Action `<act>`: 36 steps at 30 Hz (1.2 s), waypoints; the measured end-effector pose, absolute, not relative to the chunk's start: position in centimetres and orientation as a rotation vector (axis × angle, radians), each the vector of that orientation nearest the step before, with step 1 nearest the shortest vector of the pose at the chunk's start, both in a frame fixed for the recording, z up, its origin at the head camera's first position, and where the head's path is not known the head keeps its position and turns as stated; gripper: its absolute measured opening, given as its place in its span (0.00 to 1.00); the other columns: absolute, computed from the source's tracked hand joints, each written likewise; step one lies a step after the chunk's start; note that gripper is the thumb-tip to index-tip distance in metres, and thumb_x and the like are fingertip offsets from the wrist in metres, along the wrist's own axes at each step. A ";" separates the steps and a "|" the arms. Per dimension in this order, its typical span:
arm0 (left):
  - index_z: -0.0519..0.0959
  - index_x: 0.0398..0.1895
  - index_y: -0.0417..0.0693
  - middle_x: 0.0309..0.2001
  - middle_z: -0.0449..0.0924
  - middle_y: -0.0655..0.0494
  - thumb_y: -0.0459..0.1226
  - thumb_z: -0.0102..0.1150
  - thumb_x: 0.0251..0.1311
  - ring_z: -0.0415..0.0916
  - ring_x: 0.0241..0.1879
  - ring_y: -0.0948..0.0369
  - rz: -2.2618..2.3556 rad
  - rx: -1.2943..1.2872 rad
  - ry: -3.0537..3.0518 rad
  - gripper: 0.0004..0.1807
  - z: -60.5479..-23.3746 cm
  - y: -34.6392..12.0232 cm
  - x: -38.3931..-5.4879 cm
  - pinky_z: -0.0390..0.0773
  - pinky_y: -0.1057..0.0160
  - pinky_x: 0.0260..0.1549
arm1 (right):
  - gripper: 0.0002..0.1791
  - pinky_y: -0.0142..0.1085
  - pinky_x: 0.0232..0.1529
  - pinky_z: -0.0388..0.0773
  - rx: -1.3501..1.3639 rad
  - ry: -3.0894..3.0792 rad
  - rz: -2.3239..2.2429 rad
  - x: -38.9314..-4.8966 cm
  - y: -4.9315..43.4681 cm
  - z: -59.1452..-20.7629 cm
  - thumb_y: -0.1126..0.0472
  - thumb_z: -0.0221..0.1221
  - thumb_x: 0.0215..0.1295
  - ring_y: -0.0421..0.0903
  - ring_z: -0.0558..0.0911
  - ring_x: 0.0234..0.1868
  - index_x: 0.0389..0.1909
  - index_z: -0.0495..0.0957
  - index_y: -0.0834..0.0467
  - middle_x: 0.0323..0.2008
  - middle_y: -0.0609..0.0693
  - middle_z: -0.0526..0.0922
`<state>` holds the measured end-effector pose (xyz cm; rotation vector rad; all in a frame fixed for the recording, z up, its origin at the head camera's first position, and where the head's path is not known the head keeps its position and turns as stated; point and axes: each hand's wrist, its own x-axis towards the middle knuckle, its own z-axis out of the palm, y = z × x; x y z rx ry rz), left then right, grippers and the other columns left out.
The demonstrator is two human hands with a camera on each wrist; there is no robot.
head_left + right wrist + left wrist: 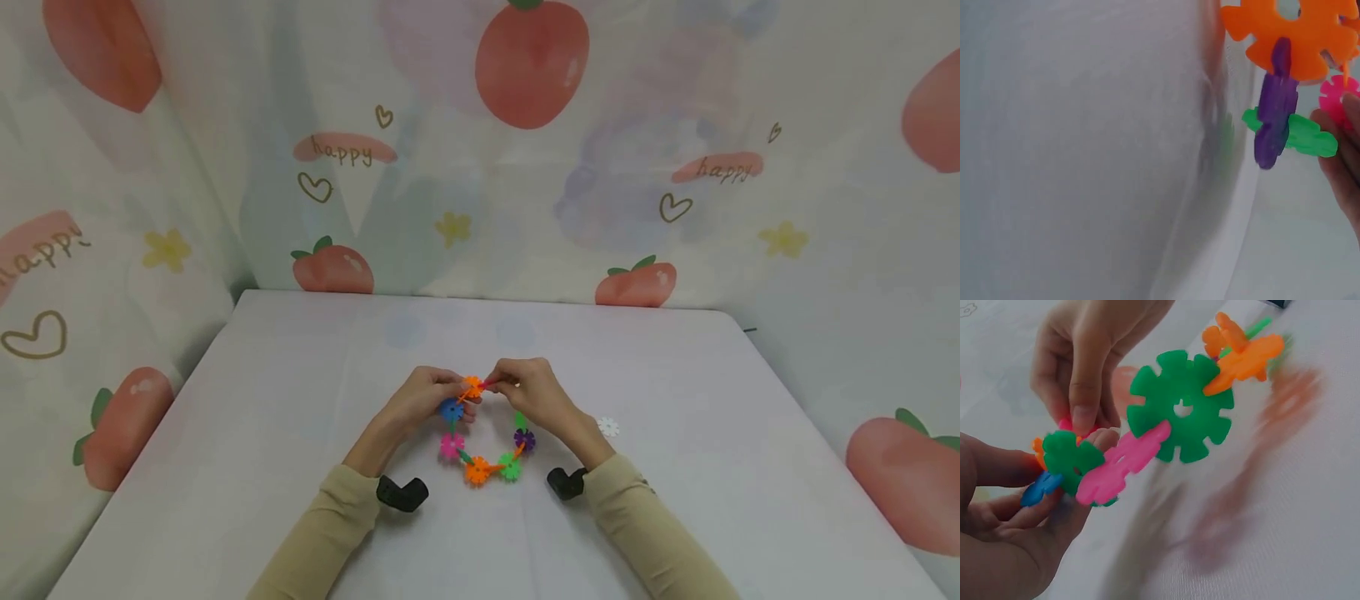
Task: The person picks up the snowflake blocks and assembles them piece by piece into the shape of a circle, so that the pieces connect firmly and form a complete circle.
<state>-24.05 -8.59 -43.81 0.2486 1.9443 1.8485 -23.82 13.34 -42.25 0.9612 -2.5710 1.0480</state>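
A curved chain of interlocked plastic snowflake discs, among them an orange disc (pixel 477 472), a purple disc (pixel 525 439) and a blue disc (pixel 452 409), hangs between the two hands. My left hand (pixel 420 400) holds the chain near its far left end, by the blue disc and another orange disc (pixel 472 387). Opposite it, my right hand (pixel 536 396) pinches a pink disc (pixel 1334 94) against that orange disc. Whether their slots are joined is hidden by fingers. The chain's other end, a light green disc (pixel 1310 135), dangles below the right hand.
A loose white snowflake disc (pixel 608 427) lies on the white-covered table (pixel 675 517), right of the right wrist. Black wrist cameras (pixel 402 493) stick out by both sleeves. A fruit-print curtain (pixel 480 183) stands behind the table and at both sides.
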 end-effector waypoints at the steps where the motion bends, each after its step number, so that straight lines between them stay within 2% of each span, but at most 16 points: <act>1: 0.80 0.51 0.30 0.44 0.88 0.36 0.35 0.51 0.76 0.90 0.33 0.55 1.847 0.251 1.937 0.15 -43.7 -8.5 -24.1 0.87 0.56 0.48 | 0.05 0.34 0.40 0.87 0.964 -2.578 1.046 -23.8 13.4 -42.1 0.74 0.66 0.64 0.45 0.90 0.35 0.34 0.86 0.62 0.34 0.53 0.90; 3: 0.77 0.52 0.30 0.45 0.88 0.36 0.35 0.49 0.78 0.90 0.35 0.54 1.845 0.248 1.926 0.15 -43.7 -8.4 -24.1 0.85 0.55 0.52 | 0.04 0.38 0.43 0.87 0.973 -2.607 1.029 -23.7 13.7 -41.7 0.71 0.67 0.65 0.46 0.90 0.37 0.39 0.86 0.62 0.37 0.54 0.90; 7: 0.71 0.58 0.30 0.50 0.86 0.35 0.35 0.44 0.79 0.90 0.40 0.53 1.865 0.179 1.908 0.16 -43.6 -8.4 -24.2 0.81 0.53 0.59 | 0.11 0.47 0.48 0.86 0.978 -2.683 0.947 -23.4 15.2 -40.7 0.67 0.67 0.66 0.50 0.89 0.41 0.48 0.83 0.64 0.43 0.58 0.89; 12: 0.67 0.60 0.28 0.52 0.84 0.35 0.33 0.41 0.79 0.89 0.41 0.55 1.910 0.143 1.877 0.16 -43.4 -8.4 -24.4 0.81 0.53 0.60 | 0.12 0.52 0.51 0.85 0.855 -2.781 0.865 -22.9 18.7 -40.5 0.67 0.67 0.66 0.51 0.87 0.43 0.50 0.83 0.64 0.45 0.58 0.89; 18: 0.68 0.61 0.27 0.50 0.84 0.33 0.37 0.46 0.79 0.87 0.37 0.59 1.928 0.158 1.847 0.20 -43.3 -8.6 -24.5 0.82 0.54 0.57 | 0.12 0.52 0.49 0.84 0.793 -2.834 0.834 -21.8 22.6 -40.7 0.67 0.67 0.66 0.49 0.86 0.41 0.49 0.84 0.63 0.43 0.56 0.89; 23: 0.73 0.62 0.29 0.45 0.87 0.38 0.41 0.50 0.79 0.87 0.34 0.60 1.889 0.135 1.880 0.22 -43.6 -8.7 -24.4 0.82 0.56 0.57 | 0.11 0.47 0.45 0.85 0.760 -2.866 0.773 -20.8 25.3 -41.5 0.68 0.68 0.64 0.45 0.84 0.39 0.47 0.85 0.63 0.41 0.53 0.89; 29: 0.77 0.58 0.28 0.38 0.85 0.45 0.42 0.54 0.77 0.86 0.32 0.60 1.889 0.130 1.876 0.23 -43.8 -8.6 -24.5 0.86 0.56 0.50 | 0.11 0.40 0.38 0.83 0.758 -2.879 0.712 -20.0 27.7 -41.8 0.69 0.70 0.60 0.43 0.82 0.34 0.43 0.85 0.64 0.37 0.51 0.87; 36: 0.79 0.53 0.29 0.36 0.83 0.49 0.41 0.60 0.73 0.86 0.33 0.60 1.859 0.127 1.889 0.20 -43.8 -8.7 -24.3 0.87 0.59 0.45 | 0.18 0.33 0.36 0.76 0.548 -3.090 0.672 -19.1 29.0 -41.3 0.59 0.75 0.57 0.45 0.77 0.35 0.43 0.82 0.64 0.36 0.51 0.81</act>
